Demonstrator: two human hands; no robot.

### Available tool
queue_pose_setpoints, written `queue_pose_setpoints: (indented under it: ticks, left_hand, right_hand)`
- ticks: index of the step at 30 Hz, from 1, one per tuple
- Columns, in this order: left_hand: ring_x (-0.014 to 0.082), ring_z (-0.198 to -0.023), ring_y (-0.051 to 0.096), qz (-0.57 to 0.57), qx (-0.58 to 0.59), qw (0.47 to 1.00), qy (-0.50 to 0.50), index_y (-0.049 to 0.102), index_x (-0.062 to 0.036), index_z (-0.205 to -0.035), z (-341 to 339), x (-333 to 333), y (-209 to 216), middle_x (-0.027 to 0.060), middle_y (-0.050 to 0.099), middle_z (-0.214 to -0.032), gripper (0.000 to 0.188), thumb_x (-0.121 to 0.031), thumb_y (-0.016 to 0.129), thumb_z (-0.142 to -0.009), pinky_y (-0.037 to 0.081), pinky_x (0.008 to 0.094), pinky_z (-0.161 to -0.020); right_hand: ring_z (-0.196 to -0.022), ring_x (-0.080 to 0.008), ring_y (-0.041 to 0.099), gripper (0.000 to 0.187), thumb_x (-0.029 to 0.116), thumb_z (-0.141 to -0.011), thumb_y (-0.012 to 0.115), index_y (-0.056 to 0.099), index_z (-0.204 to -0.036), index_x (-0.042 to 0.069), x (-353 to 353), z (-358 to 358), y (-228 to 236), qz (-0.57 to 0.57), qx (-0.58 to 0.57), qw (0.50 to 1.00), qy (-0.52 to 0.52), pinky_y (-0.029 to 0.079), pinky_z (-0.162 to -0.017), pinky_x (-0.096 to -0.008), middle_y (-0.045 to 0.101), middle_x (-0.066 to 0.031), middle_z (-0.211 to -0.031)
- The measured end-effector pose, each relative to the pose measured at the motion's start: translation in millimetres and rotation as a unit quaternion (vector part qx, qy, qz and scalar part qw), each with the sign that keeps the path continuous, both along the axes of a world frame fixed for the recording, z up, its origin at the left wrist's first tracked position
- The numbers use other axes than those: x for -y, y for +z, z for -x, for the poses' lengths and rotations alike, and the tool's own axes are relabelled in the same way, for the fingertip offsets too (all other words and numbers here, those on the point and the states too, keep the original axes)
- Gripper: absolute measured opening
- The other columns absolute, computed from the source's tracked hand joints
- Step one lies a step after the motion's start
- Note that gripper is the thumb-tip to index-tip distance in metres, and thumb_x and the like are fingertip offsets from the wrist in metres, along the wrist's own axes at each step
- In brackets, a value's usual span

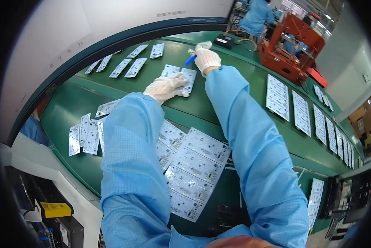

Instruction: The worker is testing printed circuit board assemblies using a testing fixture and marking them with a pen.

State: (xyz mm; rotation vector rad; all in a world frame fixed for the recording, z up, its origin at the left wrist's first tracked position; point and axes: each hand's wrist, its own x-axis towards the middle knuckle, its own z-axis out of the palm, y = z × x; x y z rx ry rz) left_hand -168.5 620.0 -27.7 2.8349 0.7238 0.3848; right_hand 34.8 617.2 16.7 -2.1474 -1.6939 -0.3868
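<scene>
A green counter (198, 108) carries a red machine (272, 58) by its far right edge. White circuit panels (198, 173) lie at its near edge. Toward the far edge, my right hand (207, 58) closes round a blue pen (190, 60); my left hand (167, 87) touches a small board (189, 77), whether gripping I can't tell. I seem to be steadying it; moving on calls for holding it still.

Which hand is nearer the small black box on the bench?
Right. The right hand, gripping a blue pen-like tool, is short of the black box, to its left; the left hand is farther back, touching a white circuit board.
</scene>
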Motion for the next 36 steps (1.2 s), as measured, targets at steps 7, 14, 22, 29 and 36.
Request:
queue_pose_setpoints:
  ticks: [7, 14, 22, 29, 36]
  left_hand:
    - [0.0273, -0.130, 0.044, -0.052, 0.044, 0.997, -0.032, 0.061, -0.0161, -0.124, -2, -10, -7, 0.0060, 0.052, -0.136, 0.043, -0.026, 0.066, -0.082, 0.035, 0.0454, -0.108]
    - [0.0198, -0.130, 0.043, -0.187, 0.056, 0.977, 0.088, 0.061, -0.0238, -0.124, -13, -10, 4, 0.0008, 0.055, -0.132, 0.050, -0.056, 0.056, -0.086, 0.025, 0.0576, -0.110]
    - [0.0200, -0.129, 0.043, -0.318, 0.015, 0.948, -0.018, 0.062, -0.0185, -0.122, -29, 35, 78, 0.0036, 0.051, -0.136, 0.038, -0.040, 0.055, -0.091, 0.033, 0.0455, -0.109]
    - [0.0283, -0.110, 0.057, -0.339, 0.140, 0.885, -0.286, 0.064, -0.0092, -0.105, -34, 214, 157, 0.0082, 0.062, -0.115, 0.025, -0.018, 0.063, -0.082, 0.049, 0.0379, -0.091]
    - [0.0283, -0.110, 0.055, 0.012, 0.030, 0.928, -0.371, 0.062, -0.0052, -0.106, 41, 437, 129, 0.0120, 0.061, -0.106, 0.038, -0.038, 0.060, -0.087, 0.044, 0.0418, -0.097]
  right_hand:
    - [-0.097, -0.0372, 0.061, 0.041, 0.041, -0.093, 0.053, 0.064, -0.098, 0.003, -1, -6, 12, -0.068, -0.097, 0.985, 0.123, 0.049, -0.086, -0.0420, 0.064, -0.0245, -0.096]
    - [-0.079, -0.0418, 0.063, 0.031, 0.033, -0.093, 0.052, 0.050, -0.099, 0.002, 325, -108, 85, 0.207, -0.027, 0.966, 0.149, 0.050, -0.069, -0.0483, 0.057, -0.0239, -0.088]
    - [-0.070, -0.0412, 0.062, 0.014, 0.012, -0.087, 0.055, 0.051, -0.098, 0.005, 576, -69, 25, 0.309, -0.119, 0.943, -0.045, 0.049, -0.062, -0.0491, 0.060, -0.0209, -0.075]
    - [-0.073, -0.0383, 0.057, 0.023, 0.018, -0.085, 0.060, 0.048, -0.092, -0.001, 507, -36, 6, 0.102, -0.131, 0.955, 0.247, 0.048, -0.067, -0.0451, 0.054, -0.0206, -0.083]
    - [-0.066, -0.0342, 0.062, 0.034, 0.033, -0.087, 0.066, 0.059, -0.083, 0.000, 451, -113, 38, -0.032, -0.194, 0.977, 0.087, 0.050, -0.062, -0.0395, 0.055, -0.0177, -0.069]
